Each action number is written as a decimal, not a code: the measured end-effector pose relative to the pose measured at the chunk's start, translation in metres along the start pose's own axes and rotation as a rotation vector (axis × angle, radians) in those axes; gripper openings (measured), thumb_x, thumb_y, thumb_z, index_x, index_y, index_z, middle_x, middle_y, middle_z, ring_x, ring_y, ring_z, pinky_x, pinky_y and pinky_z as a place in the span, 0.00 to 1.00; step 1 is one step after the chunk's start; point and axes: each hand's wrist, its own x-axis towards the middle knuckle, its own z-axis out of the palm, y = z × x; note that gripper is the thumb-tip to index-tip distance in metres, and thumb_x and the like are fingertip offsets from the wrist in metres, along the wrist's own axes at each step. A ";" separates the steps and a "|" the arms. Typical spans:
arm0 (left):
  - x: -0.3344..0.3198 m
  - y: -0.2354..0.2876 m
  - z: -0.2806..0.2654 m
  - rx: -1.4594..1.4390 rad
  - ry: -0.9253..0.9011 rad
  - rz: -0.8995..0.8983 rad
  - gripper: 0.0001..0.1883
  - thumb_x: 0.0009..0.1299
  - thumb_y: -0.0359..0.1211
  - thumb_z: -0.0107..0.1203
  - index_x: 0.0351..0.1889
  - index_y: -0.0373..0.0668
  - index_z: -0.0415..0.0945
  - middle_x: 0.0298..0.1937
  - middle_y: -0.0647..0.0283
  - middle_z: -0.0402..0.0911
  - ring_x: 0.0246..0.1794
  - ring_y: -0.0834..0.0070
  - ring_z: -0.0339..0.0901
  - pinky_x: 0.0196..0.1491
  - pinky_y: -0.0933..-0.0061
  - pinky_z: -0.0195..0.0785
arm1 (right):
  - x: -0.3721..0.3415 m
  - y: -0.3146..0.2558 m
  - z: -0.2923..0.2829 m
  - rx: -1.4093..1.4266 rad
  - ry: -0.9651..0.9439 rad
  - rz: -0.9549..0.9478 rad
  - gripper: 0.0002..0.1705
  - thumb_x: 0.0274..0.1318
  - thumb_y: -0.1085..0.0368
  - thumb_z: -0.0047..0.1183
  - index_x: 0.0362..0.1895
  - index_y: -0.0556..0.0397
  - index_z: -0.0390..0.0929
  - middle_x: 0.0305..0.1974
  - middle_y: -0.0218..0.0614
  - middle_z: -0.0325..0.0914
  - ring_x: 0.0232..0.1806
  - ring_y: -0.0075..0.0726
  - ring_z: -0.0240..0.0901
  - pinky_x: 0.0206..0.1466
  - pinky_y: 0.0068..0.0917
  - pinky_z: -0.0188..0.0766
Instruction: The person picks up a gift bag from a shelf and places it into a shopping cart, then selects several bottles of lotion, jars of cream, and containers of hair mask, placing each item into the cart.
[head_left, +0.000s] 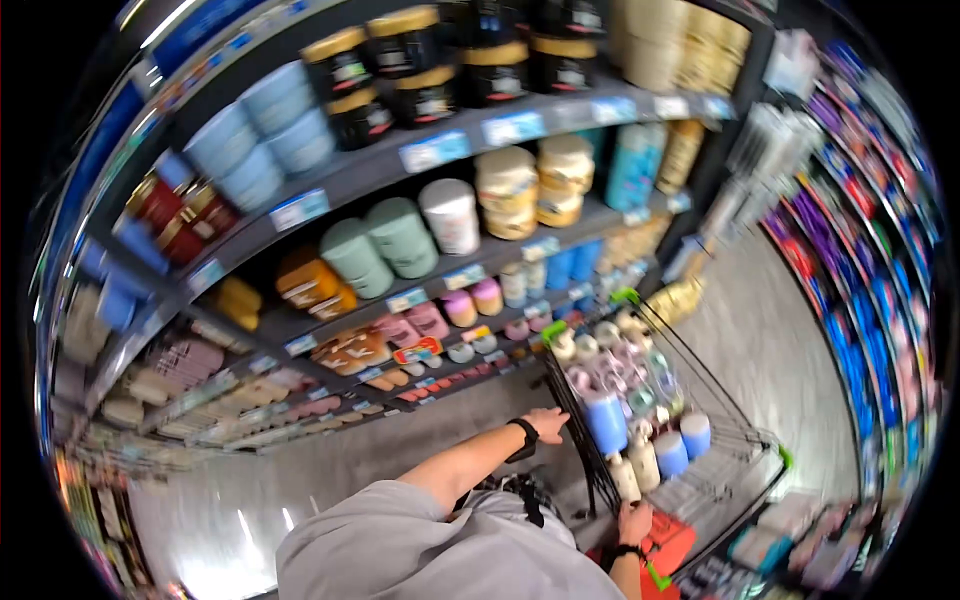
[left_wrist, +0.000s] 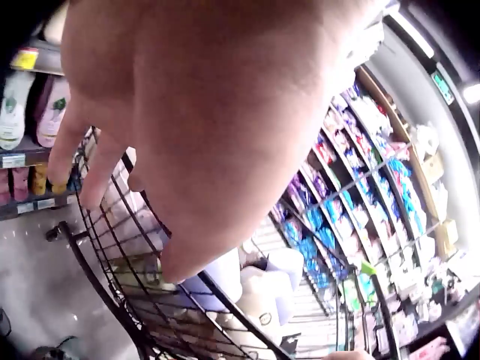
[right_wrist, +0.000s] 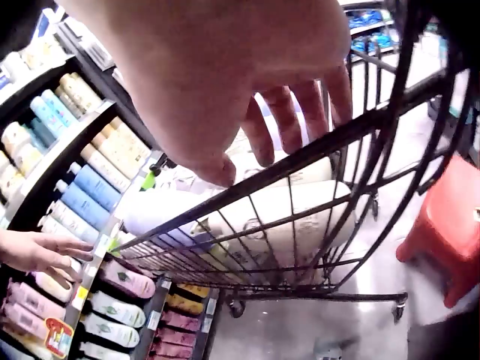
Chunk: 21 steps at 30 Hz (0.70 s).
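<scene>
My left hand (head_left: pixel 545 425), below a wrist with a dark band, reaches beside the shopping cart's near side with its fingers extended. In the left wrist view its fingers hang loosely by the wire rim (left_wrist: pixel 217 292). The right hand (head_left: pixel 635 520) is at the cart's near edge, close to two cream bottles (head_left: pixel 644 467). Its relaxed fingers extend over the black rim (right_wrist: pixel 277 166) in the right wrist view. Inside the wire cart (head_left: pixel 600 490) stand a large blue container (head_left: pixel 605 422), smaller blue tubs (head_left: pixel 671 455) and several pale, clear-wrapped items (head_left: pixel 610 375).
Dark shelves (head_left: pixel 370 160) with bottles and tubs rise ahead and to the left. A red stool (right_wrist: pixel 446 217) stands close beside the cart. Beyond the cart, grey floor (head_left: pixel 745 285) runs along another stocked rack (head_left: pixel 850 250).
</scene>
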 end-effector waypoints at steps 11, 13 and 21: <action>-0.142 -0.106 -0.016 -0.309 0.446 -0.055 0.31 0.67 0.49 0.56 0.64 0.44 0.70 0.59 0.51 0.75 0.61 0.52 0.73 0.59 0.54 0.69 | 0.067 -0.226 -0.016 0.548 -0.027 -0.645 0.13 0.58 0.63 0.60 0.39 0.62 0.78 0.35 0.45 0.81 0.36 0.43 0.77 0.43 0.35 0.72; -0.173 -0.113 -0.027 -0.332 0.569 0.009 0.30 0.68 0.48 0.56 0.64 0.43 0.70 0.59 0.51 0.75 0.61 0.52 0.73 0.60 0.55 0.68 | 0.052 -0.291 -0.027 0.708 -0.137 -0.654 0.12 0.61 0.64 0.58 0.40 0.62 0.78 0.35 0.42 0.81 0.36 0.34 0.76 0.41 0.29 0.72; -0.336 -0.135 -0.094 -0.473 1.075 0.285 0.23 0.70 0.40 0.57 0.60 0.42 0.73 0.54 0.53 0.79 0.54 0.54 0.77 0.56 0.59 0.71 | -0.057 -0.486 -0.068 1.237 -0.528 -0.740 0.10 0.65 0.66 0.56 0.43 0.62 0.77 0.37 0.31 0.80 0.38 0.21 0.73 0.42 0.20 0.69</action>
